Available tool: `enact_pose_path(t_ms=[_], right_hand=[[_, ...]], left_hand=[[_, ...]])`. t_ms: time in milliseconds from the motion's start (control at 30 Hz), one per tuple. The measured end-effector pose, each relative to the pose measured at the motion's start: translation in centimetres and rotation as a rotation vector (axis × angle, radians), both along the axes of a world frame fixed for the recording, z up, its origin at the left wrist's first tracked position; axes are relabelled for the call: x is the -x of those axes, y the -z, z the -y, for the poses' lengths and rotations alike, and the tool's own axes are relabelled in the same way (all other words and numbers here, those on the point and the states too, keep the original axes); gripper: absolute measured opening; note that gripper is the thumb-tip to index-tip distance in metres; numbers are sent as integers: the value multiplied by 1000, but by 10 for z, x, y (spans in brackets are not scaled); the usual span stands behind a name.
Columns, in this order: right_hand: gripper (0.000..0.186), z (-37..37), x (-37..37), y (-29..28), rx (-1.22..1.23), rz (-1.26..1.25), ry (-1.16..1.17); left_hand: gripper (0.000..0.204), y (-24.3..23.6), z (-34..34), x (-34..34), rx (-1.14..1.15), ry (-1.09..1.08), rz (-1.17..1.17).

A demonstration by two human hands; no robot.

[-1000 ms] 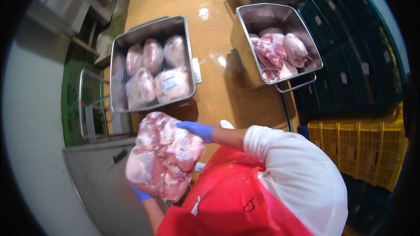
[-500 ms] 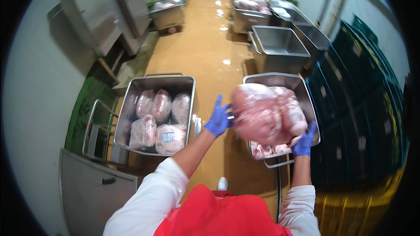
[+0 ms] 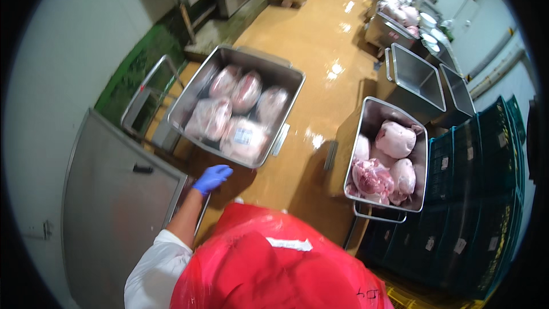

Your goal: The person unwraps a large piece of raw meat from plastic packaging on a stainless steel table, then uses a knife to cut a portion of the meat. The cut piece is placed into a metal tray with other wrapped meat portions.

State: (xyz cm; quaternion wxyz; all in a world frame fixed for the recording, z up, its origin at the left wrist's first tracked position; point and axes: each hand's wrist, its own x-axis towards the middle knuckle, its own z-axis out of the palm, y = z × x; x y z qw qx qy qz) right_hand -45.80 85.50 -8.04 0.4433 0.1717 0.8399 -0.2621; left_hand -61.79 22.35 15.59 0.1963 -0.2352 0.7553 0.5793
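Note:
My left hand [image 3: 210,178], in a blue glove, is open with empty fingers extended, just below the near edge of a steel bin [image 3: 273,159] on the left. Several pieces of plastic-wrapped meat [image 3: 207,121] lie in it, one with a label. A second steel bin [image 3: 424,157] on the right holds several pale pink raw pieces [image 3: 394,139], some showing marbled red cut faces [image 3: 372,178]. My right hand is not in view. A red plastic apron covers my front.
Dark green crates [image 3: 474,217] are stacked at right, yellow ones [image 3: 412,297] at bottom right. Empty steel bins [image 3: 388,88] and loaded carts [image 3: 382,37] line the wet ochre floor [image 3: 309,34]. A steel panel [image 3: 108,194] and metal trolley frame [image 3: 154,78] stand at left.
The large piece I held was carried over the right bin and is now out of my hands. My right hand has left view; my left hand moved left. The view has turned.

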Motion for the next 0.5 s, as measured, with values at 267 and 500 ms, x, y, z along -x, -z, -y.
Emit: enact_pose_path(t_ms=[267, 500], right_hand=[[50, -1, 14, -30, -77, 157, -213], [33, 80, 306, -27, -105, -757, -387]], left_hand=[[46, -16, 89, -157, -281, -658, 40], [41, 20, 107, -52, -293, -445, -87]])
